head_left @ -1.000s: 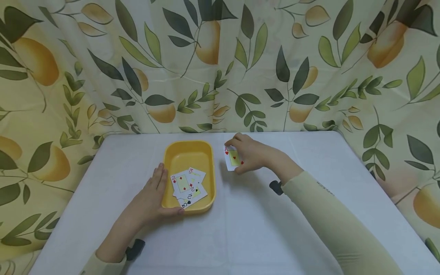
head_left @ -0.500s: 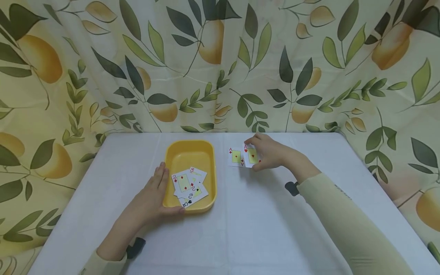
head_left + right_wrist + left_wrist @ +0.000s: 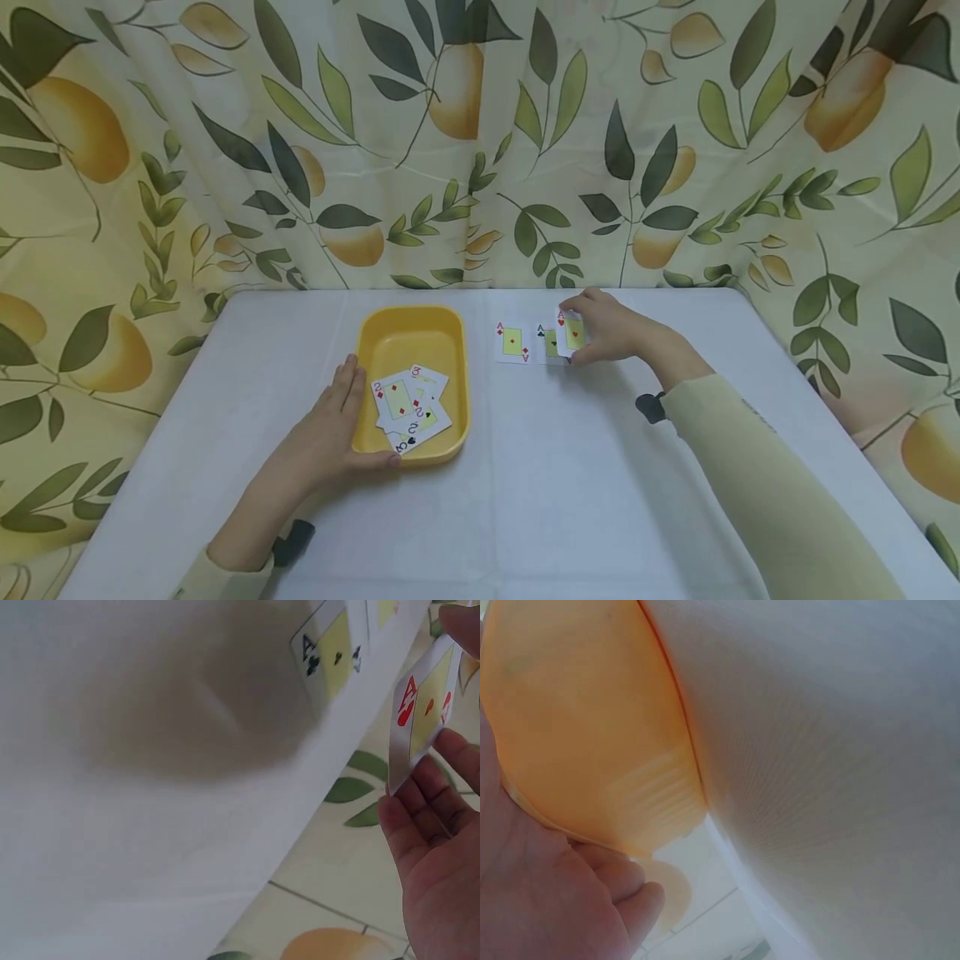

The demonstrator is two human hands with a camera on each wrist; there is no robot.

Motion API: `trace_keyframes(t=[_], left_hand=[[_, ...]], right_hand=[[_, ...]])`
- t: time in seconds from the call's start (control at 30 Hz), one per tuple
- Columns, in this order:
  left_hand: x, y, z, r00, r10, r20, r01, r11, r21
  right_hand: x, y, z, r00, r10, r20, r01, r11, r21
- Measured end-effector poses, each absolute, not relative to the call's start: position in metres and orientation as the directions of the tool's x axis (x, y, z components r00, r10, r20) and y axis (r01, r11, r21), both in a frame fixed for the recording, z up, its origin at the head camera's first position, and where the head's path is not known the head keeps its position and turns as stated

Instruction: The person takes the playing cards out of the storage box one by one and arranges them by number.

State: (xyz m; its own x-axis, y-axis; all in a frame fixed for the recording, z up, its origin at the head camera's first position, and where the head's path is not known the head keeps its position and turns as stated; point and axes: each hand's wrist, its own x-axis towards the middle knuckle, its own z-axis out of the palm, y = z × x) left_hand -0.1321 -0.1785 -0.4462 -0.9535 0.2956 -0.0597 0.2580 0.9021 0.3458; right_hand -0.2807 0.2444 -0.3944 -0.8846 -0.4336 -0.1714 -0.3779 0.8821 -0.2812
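My right hand (image 3: 617, 328) holds the ace of hearts (image 3: 573, 332) by its edges between thumb and fingers. The right wrist view shows this ace of hearts (image 3: 426, 712) raised off the table. Partly behind it lies the ace of clubs (image 3: 550, 343), face up on the tabletop. Left of that, the ace of diamonds (image 3: 512, 343) lies flat. Several more cards, a two of diamonds (image 3: 397, 400) among them, overlap inside a yellow tray (image 3: 408, 321). Along the tray's left side rests my left hand (image 3: 322, 442), fingers straight, thumb at the near rim.
A white cloth covers the table (image 3: 525, 500). Behind its far edge hangs a curtain (image 3: 480, 150) with a fruit and leaf print. The tray stands left of the card row.
My right hand has moved right with the ace of hearts, passing over the row. The aces of diamonds and clubs have come into sight behind it. My left hand stays at the tray.
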Motion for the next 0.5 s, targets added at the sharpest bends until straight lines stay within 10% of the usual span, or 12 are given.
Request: trace_keyframes(t=[0.5], left_hand=[[-0.133, -0.181, -0.448, -0.952, 0.302, -0.057, 0.263, 0.896, 0.357]], right_hand=[[-0.289, 0.282, -0.414, -0.916, -0.324, -0.237, -0.262, 0.930, -0.258]])
